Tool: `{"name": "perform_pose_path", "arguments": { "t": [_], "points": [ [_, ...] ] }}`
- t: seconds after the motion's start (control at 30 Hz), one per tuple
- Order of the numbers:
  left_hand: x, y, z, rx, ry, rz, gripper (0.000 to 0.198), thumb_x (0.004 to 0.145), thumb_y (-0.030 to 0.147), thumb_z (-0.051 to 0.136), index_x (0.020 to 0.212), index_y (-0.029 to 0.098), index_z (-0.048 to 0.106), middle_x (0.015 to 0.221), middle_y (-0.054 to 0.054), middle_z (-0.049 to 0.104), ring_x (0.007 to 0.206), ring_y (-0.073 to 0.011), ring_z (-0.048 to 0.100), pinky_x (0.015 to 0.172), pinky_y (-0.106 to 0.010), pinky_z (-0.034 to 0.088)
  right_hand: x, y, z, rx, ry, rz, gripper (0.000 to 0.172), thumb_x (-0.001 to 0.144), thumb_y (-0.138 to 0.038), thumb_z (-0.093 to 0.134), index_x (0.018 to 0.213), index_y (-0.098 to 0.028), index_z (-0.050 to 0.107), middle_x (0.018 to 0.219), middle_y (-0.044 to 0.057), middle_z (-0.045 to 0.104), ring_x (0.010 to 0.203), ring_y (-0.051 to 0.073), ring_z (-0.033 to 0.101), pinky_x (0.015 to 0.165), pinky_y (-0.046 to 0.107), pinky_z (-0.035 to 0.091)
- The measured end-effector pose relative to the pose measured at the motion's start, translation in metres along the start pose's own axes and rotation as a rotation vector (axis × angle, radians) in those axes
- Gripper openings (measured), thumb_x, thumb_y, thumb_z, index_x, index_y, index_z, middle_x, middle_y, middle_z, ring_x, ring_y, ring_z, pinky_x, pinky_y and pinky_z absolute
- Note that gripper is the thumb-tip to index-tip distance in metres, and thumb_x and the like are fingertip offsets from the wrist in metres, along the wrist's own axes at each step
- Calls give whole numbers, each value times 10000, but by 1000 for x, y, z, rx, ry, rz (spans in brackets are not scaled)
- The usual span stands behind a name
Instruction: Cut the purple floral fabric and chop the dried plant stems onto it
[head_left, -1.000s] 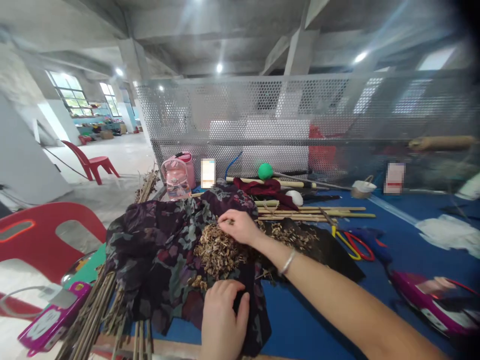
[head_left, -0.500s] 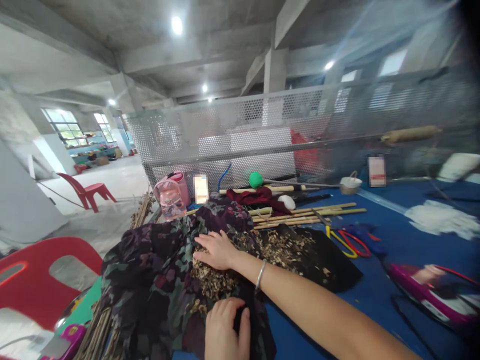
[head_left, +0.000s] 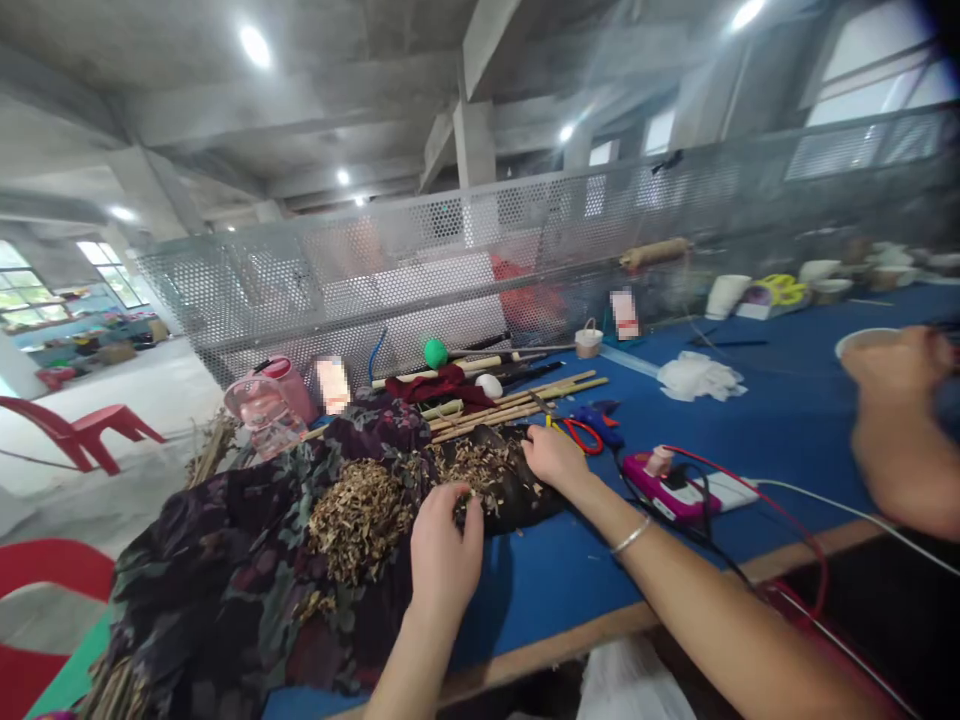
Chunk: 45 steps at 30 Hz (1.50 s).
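Observation:
A black cloth [head_left: 536, 508] carries scattered dried plant flakes [head_left: 480, 470]. Its near edge lies under the curled fingers of my left hand [head_left: 446, 545], thumb and forefinger closing on it. My right hand [head_left: 556, 460], with a silver bangle at the wrist, is closed at the cloth's far right side; its fingertips are partly hidden. Left of both hands, a heap of dried flakes [head_left: 360, 520] rests on a dark flowered cloth [head_left: 232, 560].
Scissors [head_left: 581, 436], bamboo sticks [head_left: 517, 405] and a green ball [head_left: 435, 353] lie behind. To the right are a magenta power strip [head_left: 667, 488] with cables and crumpled white plastic [head_left: 701, 375]. Another person's blurred hand [head_left: 896, 365] is beside a white bowl [head_left: 870, 340].
My right hand has left the heap on the flowered cloth and moved right to the black cloth. My left hand has moved forward to the black cloth's edge. The view has turned right.

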<state>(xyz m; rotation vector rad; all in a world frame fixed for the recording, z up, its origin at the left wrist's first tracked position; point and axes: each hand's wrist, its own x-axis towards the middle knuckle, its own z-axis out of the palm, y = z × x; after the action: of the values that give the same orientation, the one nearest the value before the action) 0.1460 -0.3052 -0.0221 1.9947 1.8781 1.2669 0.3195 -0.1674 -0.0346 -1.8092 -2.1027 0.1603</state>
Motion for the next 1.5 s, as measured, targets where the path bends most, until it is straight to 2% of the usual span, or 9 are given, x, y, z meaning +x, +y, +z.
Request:
{"name": "perform_pose_path", "arguments": {
  "t": [0.17, 0.37, 0.47, 0.6, 0.77, 0.93, 1.1, 1.33, 1.5],
  "points": [
    [72, -18, 25, 423, -241, -219, 288, 848, 237, 475, 1082, 99, 570, 1126, -182, 590, 1072, -270, 564, 873, -352, 440, 14, 27, 3, -78, -65, 92, 221, 811, -230, 535, 949, -94, 642, 982, 242, 639, 909, 317, 633, 733, 393, 469],
    [87, -64, 22, 498, -393, -358, 307, 813, 303, 560, 962, 39, 611, 992, -231, 654, 967, -290, 626, 797, -316, 447, 30, -24, 7, 24, -105, -207, 251, 850, -232, 483, 1031, -161, 641, 1100, 147, 639, 1041, 240, 586, 853, 312, 432],
    [81, -72, 22, 482, -367, -355, 223, 851, 238, 489, 915, 77, 631, 971, -190, 675, 946, -254, 638, 794, -285, 436, 49, -61, 24, 95, -213, -409, 220, 832, -196, 504, 960, -203, 683, 1006, 64, 692, 953, 175, 619, 825, 229, 426],
    [76, -80, 17, 443, -272, -380, 234, 889, 226, 410, 900, 125, 620, 904, -139, 692, 887, -222, 650, 747, -268, 434, 68, -93, 51, 124, -273, -533, 320, 774, -57, 478, 995, -156, 688, 1018, 105, 687, 930, 188, 622, 794, 236, 424],
    [73, -90, 2, 274, 7, -460, 235, 899, 231, 381, 872, 148, 599, 851, -116, 688, 823, -221, 645, 693, -271, 423, 78, -93, 60, 176, -305, -652, 289, 699, -8, 496, 827, -147, 715, 948, 84, 692, 888, 176, 618, 765, 220, 422],
    [73, -93, -6, 221, 41, -532, 222, 890, 255, 396, 824, 167, 589, 803, -108, 678, 798, -242, 635, 677, -287, 411, 86, -100, 63, 239, -255, -618, 409, 745, -4, 384, 1010, -114, 675, 967, 90, 693, 840, 164, 623, 728, 231, 444],
    [74, -94, -12, 214, 63, -528, 213, 895, 256, 381, 843, 171, 569, 792, -103, 672, 777, -243, 634, 668, -288, 405, 74, -117, 73, 246, -338, -806, 430, 666, 22, 456, 984, -134, 700, 1035, 88, 687, 938, 175, 608, 815, 228, 430],
    [75, -99, -18, 222, 81, -533, 213, 900, 251, 374, 865, 162, 566, 799, -116, 671, 799, -249, 635, 673, -289, 404, 55, -94, 50, 254, -372, -923, 316, 666, 20, 445, 761, -128, 707, 829, 66, 669, 810, 152, 589, 785, 251, 427],
    [74, -97, -16, 229, 85, -523, 206, 904, 240, 374, 874, 160, 561, 791, -106, 669, 774, -236, 634, 652, -279, 401, 7, -104, 47, 224, -413, -1111, 296, 679, -335, 679, 932, -182, 684, 991, 75, 621, 946, 222, 538, 891, 382, 384]
  ]
}}
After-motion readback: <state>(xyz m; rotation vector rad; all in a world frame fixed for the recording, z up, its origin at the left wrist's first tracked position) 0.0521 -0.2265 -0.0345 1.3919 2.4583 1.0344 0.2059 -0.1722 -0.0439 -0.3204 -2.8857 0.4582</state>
